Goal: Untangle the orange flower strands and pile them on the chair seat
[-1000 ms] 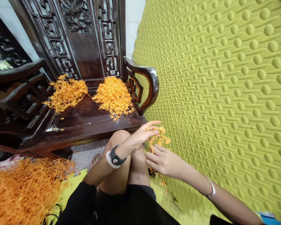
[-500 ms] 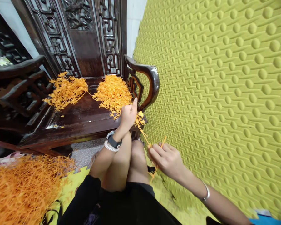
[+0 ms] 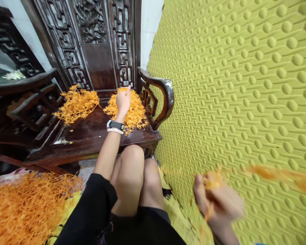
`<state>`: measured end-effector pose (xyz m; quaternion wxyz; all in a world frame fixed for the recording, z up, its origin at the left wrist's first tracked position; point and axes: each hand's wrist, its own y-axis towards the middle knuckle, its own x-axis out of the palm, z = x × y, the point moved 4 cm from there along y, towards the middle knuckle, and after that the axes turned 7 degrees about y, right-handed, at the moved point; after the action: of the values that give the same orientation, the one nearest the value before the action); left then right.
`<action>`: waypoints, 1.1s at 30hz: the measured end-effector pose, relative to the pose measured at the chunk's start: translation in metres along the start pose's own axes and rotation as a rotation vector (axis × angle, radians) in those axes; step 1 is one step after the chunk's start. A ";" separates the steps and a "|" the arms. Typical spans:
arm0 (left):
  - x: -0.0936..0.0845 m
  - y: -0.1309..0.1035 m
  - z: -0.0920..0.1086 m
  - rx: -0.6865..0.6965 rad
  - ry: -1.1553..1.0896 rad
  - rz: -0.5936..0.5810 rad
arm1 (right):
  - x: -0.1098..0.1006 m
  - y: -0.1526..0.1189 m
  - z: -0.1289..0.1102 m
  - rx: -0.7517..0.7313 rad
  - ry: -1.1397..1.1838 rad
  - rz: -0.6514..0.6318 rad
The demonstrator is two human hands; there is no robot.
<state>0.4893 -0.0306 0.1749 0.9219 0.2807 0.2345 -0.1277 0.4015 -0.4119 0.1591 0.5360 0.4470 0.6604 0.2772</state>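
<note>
My left hand [image 3: 123,99], with a dark watch and a pale bracelet on its wrist, is over the right-hand pile of orange flower-like pieces [image 3: 135,110] on the wooden seat. Its fingers are curled, thumb up, and what they hold, if anything, is hidden. At the lower right, my right hand [image 3: 218,199] is blurred by motion, with its fingers curled round orange strands [image 3: 211,180]. More orange strands [image 3: 275,173] streak blurred to its right. A second orange pile [image 3: 79,103] lies on the left of the seat.
The dark carved wooden chair [image 3: 86,136] has a curved armrest [image 3: 168,98] at its right. A yellow-green bumpy mat [image 3: 232,102] fills the right side. A big heap of thin orange strands [image 3: 28,207] lies at the lower left.
My left hand has moved up and left, onto the right-hand pile. My right hand has swung down and to the right with orange strands, away from the knees.
</note>
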 end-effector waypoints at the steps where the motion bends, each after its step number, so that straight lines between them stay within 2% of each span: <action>1: 0.000 0.003 -0.010 0.040 0.103 -0.060 | 0.001 0.000 0.009 0.017 -0.009 -0.002; 3: 0.006 -0.002 -0.025 0.107 0.247 -0.197 | 0.009 0.004 0.027 0.056 -0.020 -0.034; 5: 0.013 -0.013 -0.033 0.132 0.302 -0.268 | 0.019 0.009 0.037 0.115 0.010 -0.102; 7: 0.016 -0.026 -0.031 0.159 0.284 -0.236 | 0.025 0.011 0.038 0.174 0.093 -0.140; 9: 0.017 -0.043 -0.018 0.216 0.186 -0.170 | 0.028 0.009 0.037 0.235 0.201 -0.161; 10: 0.016 -0.053 -0.009 0.243 0.083 -0.171 | 0.029 0.007 0.037 0.267 0.250 -0.164; 11: 0.016 -0.065 0.000 0.253 -0.061 -0.222 | 0.031 0.005 0.038 0.309 0.297 -0.159; 15: 0.010 -0.129 0.042 0.120 -0.802 -0.721 | 0.045 -0.007 0.055 0.573 0.578 -0.115; 17: -0.002 -0.155 0.060 0.061 -1.040 -0.826 | 0.055 -0.012 0.062 0.689 0.769 -0.110; 19: -0.015 -0.168 0.073 0.025 -1.128 -0.793 | 0.064 -0.016 0.064 0.756 0.916 -0.121; 21: -0.023 -0.173 0.080 0.005 -1.107 -0.729 | 0.069 -0.018 0.064 0.791 0.997 -0.139; 25: -0.020 -0.181 0.084 0.033 -0.987 -0.763 | 0.074 -0.019 0.059 0.812 1.027 -0.183; 26: -0.018 -0.182 0.081 0.031 -0.944 -0.732 | 0.074 -0.018 0.057 0.804 1.008 -0.195; 27: -0.017 -0.181 0.077 0.029 -0.891 -0.653 | 0.073 -0.017 0.055 0.791 0.982 -0.204; 31: -0.024 -0.165 0.058 0.075 -0.665 -0.151 | 0.069 -0.017 0.037 0.746 0.897 -0.189; 33: -0.030 -0.148 0.052 0.140 -0.615 -0.060 | 0.064 -0.022 0.026 0.751 0.876 -0.153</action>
<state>0.4279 -0.1772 0.1611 0.9238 0.2848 -0.0564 -0.2497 0.4180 -0.3672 0.1043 0.0361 0.4009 0.9041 0.1436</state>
